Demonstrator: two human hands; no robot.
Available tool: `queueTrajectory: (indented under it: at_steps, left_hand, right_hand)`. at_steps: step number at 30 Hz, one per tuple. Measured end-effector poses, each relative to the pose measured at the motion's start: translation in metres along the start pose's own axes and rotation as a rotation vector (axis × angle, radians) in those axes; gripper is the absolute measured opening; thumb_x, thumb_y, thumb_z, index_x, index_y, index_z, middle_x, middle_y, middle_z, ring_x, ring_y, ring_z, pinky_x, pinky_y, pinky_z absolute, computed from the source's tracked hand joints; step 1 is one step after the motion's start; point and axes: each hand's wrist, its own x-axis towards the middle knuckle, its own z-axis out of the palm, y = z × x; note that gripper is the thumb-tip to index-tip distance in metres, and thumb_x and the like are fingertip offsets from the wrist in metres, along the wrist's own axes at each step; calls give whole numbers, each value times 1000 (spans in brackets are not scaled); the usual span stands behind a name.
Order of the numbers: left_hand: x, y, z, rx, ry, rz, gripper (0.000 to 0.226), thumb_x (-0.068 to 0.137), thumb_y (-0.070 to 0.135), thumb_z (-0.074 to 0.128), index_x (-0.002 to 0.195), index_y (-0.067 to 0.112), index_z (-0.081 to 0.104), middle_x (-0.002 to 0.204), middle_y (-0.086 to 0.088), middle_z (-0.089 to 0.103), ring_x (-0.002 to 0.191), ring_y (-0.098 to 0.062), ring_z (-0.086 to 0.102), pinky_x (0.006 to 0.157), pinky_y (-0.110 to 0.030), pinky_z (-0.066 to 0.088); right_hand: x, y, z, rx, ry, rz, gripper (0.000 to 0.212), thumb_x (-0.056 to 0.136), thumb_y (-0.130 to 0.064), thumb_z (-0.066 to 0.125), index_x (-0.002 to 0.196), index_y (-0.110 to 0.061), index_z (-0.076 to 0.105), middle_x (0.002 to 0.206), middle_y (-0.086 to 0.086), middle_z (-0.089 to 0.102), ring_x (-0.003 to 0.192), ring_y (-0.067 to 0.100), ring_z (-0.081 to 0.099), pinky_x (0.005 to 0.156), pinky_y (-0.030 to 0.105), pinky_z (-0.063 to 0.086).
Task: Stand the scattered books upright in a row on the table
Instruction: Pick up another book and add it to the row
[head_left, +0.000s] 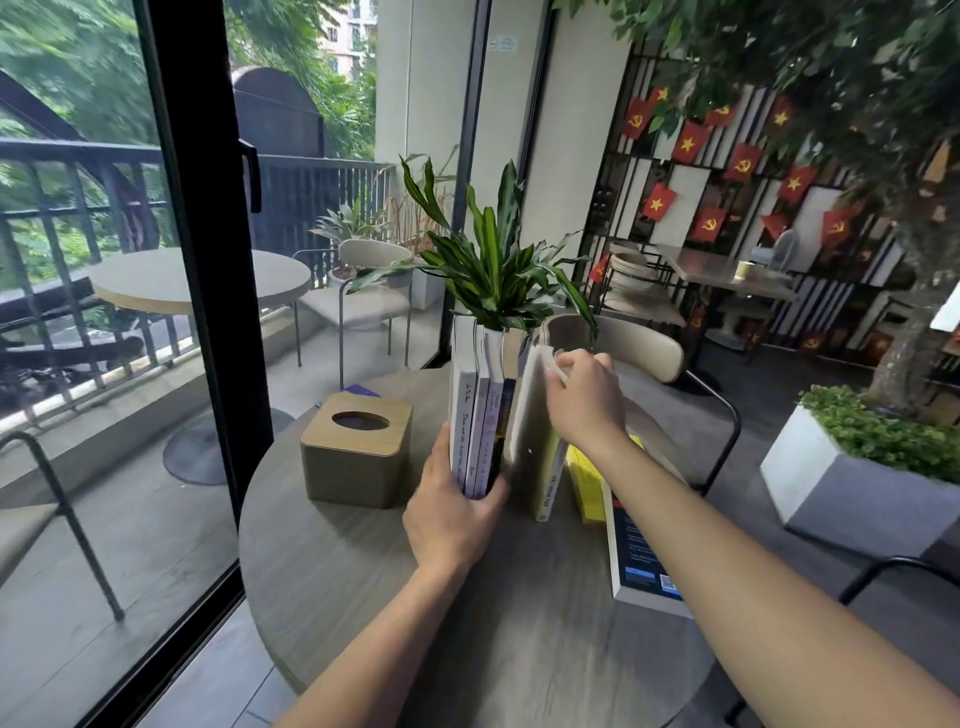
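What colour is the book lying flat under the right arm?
Bright yellow, seen in the head view. The right arm partly covers it.

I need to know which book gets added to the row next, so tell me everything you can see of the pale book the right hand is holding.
The pale book stands on its bottom edge on the round table, tilted, its top leaning left toward the upright row of books. Cover off-white, plain, with faint spine lettering low down. The right hand grips its top edge, fingers curled over it. A yellow book lies behind its base.
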Motion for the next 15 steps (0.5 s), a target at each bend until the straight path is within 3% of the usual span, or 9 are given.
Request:
queueTrajectory:
  at_steps: [7,9,11,13,15]
  left_hand:
    - [-1,3,-4,-18,-21,25,89,67,85,53,143,43,34,122,14,62,102,-15,63,82,-38,54]
    - [-1,5,-6,-47,-44,18,99,59,93,52,142,43,35,124,16,60,103,-12,63,85,-39,54]
    - [1,8,-7,-73,-58,14,108,50,95,58,140,38,38,125,16,59,106,-10,62,87,-39,54]
    - [2,10,-7,-80,-73,4,113,45,93,65,139,34,39,122,15,61,105,-9,61,85,-37,55]
    - [3,13,-7,-61,-82,-13,111,46,88,69,136,32,38,115,13,63,99,-11,63,80,-34,55]
  right_hand:
    - [1,-10,7,206,-78,-28,32,100,-29,43,121,-12,60,122,9,63,115,27,55,81,27,38]
    - [-2,-16,5,341,-162,-42,51,101,-49,31,135,-16,50,136,7,57,128,26,49,94,32,38]
    - [-5,-22,3,403,-271,-74,75,90,-72,22,151,-28,27,153,3,38,141,23,33,110,42,27]
    - [-6,-26,1,349,-339,-121,85,82,-80,27,154,-37,11,158,5,28,144,24,26,111,47,24]
    - [-8,-29,1,270,-374,-158,93,77,-81,42,153,-38,12,155,6,28,142,26,28,108,48,29]
